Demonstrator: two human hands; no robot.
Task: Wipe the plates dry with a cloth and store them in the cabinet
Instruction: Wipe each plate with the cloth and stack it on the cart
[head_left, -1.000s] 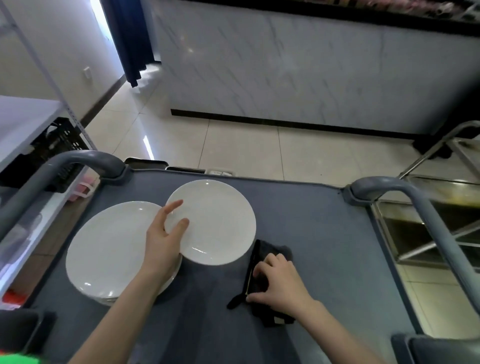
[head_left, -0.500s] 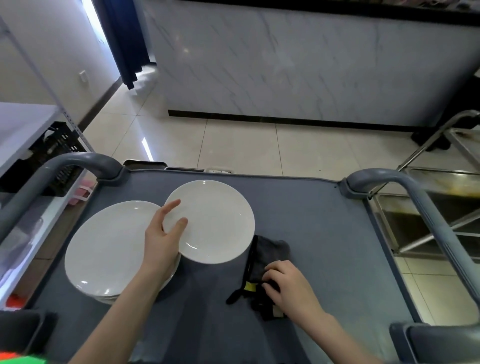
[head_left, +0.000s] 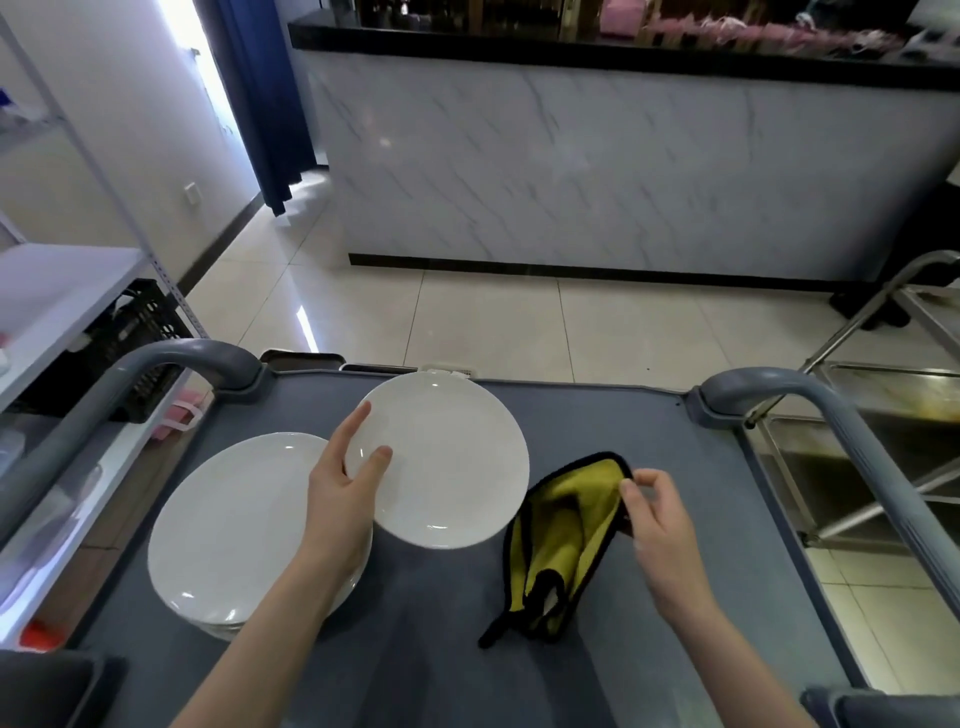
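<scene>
Right hand (head_left: 662, 525) raised cloth (head_left: 566, 519); left hand (head_left: 337, 499) grips plate (head_left: 452, 467)

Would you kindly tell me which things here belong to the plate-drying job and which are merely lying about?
For the job: plate in the left hand; stack of plates; cloth pinched by the right hand.
Lying about: black crate; metal rack; curtain.

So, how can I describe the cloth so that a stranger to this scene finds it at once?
Look at the grey cart top, right of the white single plate. There lies the cloth, its far edge pinched by the right hand. It is the only soft thing there: yellow inside, with a black border.
</scene>
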